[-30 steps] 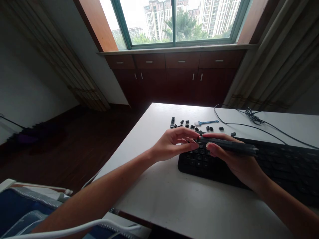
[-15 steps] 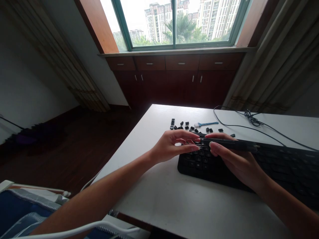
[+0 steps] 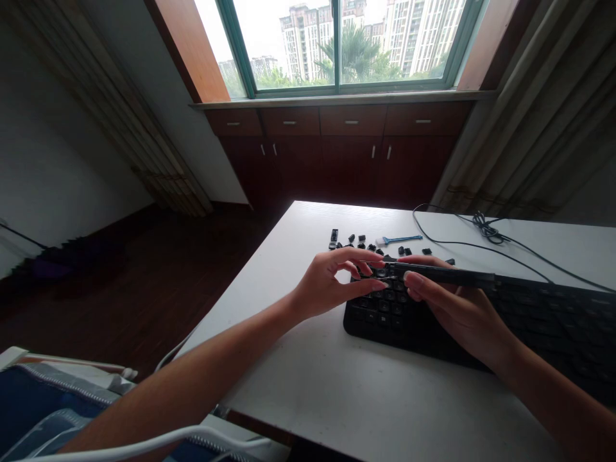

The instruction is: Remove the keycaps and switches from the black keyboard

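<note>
A black keyboard [image 3: 529, 321] lies on the white table [image 3: 366, 398]. My right hand [image 3: 457, 308] is closed around a long black tool [image 3: 452, 276], held level over the keyboard's left end. My left hand [image 3: 337, 282] hovers at the tool's tip with its fingers curled and pinched together; what is between them is too small to make out. Several loose black keycaps [image 3: 359, 244] lie scattered on the table just behind the hands.
A small blue brush [image 3: 399, 239] lies beyond the keycaps. The keyboard's black cable [image 3: 486, 234] loops over the table's far right. Dark wooden cabinets [image 3: 337, 147] stand under the window. A blue and grey cloth [image 3: 43, 410] with a white cord sits at the lower left.
The tool and my right hand have shifted slightly. My left hand's fingers have curled more and lifted a little at the tool's tip.
</note>
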The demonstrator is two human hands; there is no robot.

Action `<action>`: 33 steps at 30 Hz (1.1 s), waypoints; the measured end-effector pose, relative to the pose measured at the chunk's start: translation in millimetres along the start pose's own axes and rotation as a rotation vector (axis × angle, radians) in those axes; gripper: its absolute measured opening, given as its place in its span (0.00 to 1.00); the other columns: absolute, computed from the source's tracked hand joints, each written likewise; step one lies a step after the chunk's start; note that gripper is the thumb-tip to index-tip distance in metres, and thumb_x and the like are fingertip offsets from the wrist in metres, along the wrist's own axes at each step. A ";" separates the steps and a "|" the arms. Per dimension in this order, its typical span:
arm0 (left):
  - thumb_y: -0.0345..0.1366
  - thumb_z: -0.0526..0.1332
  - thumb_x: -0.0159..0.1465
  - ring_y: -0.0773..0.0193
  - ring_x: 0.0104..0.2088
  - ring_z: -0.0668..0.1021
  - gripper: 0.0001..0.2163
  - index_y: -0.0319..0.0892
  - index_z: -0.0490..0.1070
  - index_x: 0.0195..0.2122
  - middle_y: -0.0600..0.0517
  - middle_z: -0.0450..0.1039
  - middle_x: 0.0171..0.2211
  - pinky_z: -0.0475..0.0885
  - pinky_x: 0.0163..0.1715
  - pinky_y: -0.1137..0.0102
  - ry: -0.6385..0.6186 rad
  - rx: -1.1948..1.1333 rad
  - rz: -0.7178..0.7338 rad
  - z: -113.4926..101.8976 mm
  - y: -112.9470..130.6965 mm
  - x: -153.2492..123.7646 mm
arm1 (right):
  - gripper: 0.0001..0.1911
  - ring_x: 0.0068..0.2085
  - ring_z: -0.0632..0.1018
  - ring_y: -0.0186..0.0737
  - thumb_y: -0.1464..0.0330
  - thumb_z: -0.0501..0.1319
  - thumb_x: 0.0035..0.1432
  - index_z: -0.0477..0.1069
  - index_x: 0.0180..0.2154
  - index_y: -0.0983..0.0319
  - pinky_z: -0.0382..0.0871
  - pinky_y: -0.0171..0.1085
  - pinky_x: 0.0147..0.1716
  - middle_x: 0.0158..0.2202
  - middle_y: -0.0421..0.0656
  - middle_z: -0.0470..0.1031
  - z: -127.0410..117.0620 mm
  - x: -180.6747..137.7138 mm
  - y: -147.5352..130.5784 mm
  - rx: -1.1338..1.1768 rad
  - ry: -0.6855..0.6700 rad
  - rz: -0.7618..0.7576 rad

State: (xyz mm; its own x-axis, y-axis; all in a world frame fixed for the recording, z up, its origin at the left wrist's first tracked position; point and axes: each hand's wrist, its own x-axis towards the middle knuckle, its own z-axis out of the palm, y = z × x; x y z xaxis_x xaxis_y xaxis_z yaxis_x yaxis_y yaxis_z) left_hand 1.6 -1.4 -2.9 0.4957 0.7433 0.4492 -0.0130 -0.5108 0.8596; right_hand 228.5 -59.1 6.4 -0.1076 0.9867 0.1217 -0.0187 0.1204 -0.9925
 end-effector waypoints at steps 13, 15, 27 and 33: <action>0.38 0.70 0.62 0.62 0.39 0.82 0.11 0.44 0.81 0.46 0.47 0.82 0.42 0.79 0.38 0.69 -0.126 0.098 0.087 -4.2 0.8 0.7 | 0.13 0.39 0.79 0.40 0.62 0.70 0.59 0.80 0.46 0.54 0.76 0.36 0.36 0.41 0.42 0.81 5.8 -0.8 1.0 -0.131 -0.091 -0.065; 0.38 0.70 0.62 0.62 0.38 0.82 0.13 0.43 0.80 0.48 0.47 0.82 0.40 0.79 0.38 0.69 -0.175 0.106 0.073 -6.7 1.4 1.7 | 0.12 0.39 0.80 0.40 0.62 0.69 0.60 0.79 0.47 0.53 0.76 0.36 0.36 0.42 0.42 0.81 5.7 -2.0 0.7 -0.193 -0.108 -0.078; 0.37 0.69 0.62 0.63 0.37 0.81 0.15 0.39 0.79 0.49 0.44 0.82 0.41 0.79 0.40 0.69 -0.386 0.109 0.068 -25.8 -1.6 6.7 | 0.12 0.39 0.81 0.41 0.61 0.66 0.63 0.76 0.48 0.52 0.78 0.36 0.35 0.42 0.41 0.81 7.6 -7.4 -2.2 -0.359 -0.217 -0.080; 0.36 0.64 0.67 0.64 0.36 0.81 0.11 0.38 0.79 0.48 0.45 0.82 0.39 0.77 0.37 0.70 -0.413 0.104 0.040 -26.5 5.4 7.8 | 0.13 0.45 0.81 0.43 0.62 0.67 0.62 0.75 0.49 0.53 0.78 0.38 0.43 0.45 0.41 0.81 8.8 -7.7 -3.3 -0.360 -0.190 -0.113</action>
State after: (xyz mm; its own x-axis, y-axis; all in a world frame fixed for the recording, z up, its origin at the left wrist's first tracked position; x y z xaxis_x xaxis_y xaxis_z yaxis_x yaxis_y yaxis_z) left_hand -17.6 13.1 11.7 0.8030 0.4974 0.3283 0.0380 -0.5925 0.8047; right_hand 220.7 -68.0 8.7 -0.3071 0.9314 0.1956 0.3035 0.2907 -0.9074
